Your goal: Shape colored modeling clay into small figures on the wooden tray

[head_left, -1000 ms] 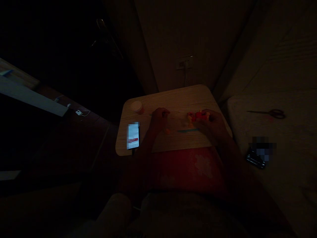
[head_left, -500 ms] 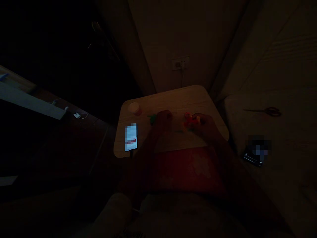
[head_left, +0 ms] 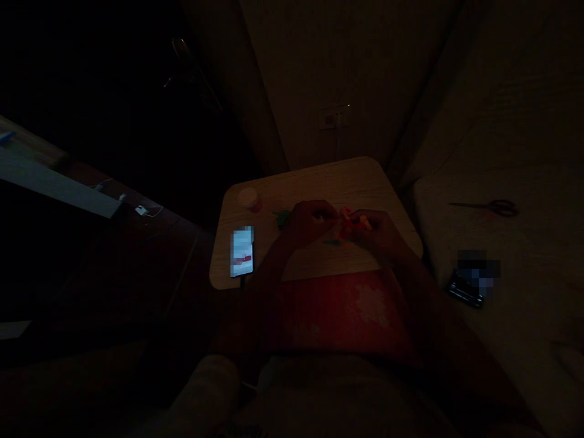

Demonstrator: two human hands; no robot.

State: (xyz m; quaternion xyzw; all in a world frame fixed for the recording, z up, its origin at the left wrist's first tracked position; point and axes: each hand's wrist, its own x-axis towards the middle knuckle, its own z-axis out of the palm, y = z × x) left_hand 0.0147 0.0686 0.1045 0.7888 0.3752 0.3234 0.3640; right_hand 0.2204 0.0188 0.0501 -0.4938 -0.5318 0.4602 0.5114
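Red-and-orange figure [head_left: 350, 225]: located on the right half of the bench [head_left: 347, 173], just right of the frame's centre. Right hand [head_left: 382, 230]: fingers closed about the figure's right side. Left hand [head_left: 311, 221]: fingers curled, tips at the figure's left edge; contact and any held piece cannot be confirmed in this low light.

Change: the left hand has shifted rightward over the last half second, bringing both hands together at the figure. This suggests two-handed work on it.

Adjacent items: a green piece [head_left: 283, 219] lies left of the left hand; a teal strip [head_left: 332, 242] lies just below the figure. Farther left stand a lidded tub [head_left: 247, 199] and, below it, a lit phone [head_left: 243, 252]. Scissors [head_left: 502, 208] lie at the frame's right, off the bench.
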